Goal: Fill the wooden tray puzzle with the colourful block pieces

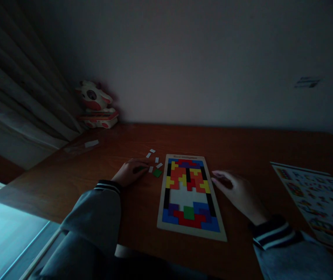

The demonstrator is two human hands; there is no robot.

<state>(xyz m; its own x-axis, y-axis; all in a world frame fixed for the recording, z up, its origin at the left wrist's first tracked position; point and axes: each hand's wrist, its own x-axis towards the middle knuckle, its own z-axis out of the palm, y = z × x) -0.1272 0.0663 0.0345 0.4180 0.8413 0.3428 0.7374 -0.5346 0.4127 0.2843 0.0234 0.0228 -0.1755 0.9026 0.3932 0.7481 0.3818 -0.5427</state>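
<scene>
Near the middle of the frame, the left hand (130, 172) lies on the tabletop (96, 182), its grip closed over a small green piece (141, 168). Another green piece (157, 173) sits just right of it, beside white tiles (154, 159). The right hand (236, 190) rests with its grip released at the right edge of the puzzle board (190, 194), fingertips touching its frame.

Multicoloured puzzle board (190, 232), green piece (157, 173)
</scene>
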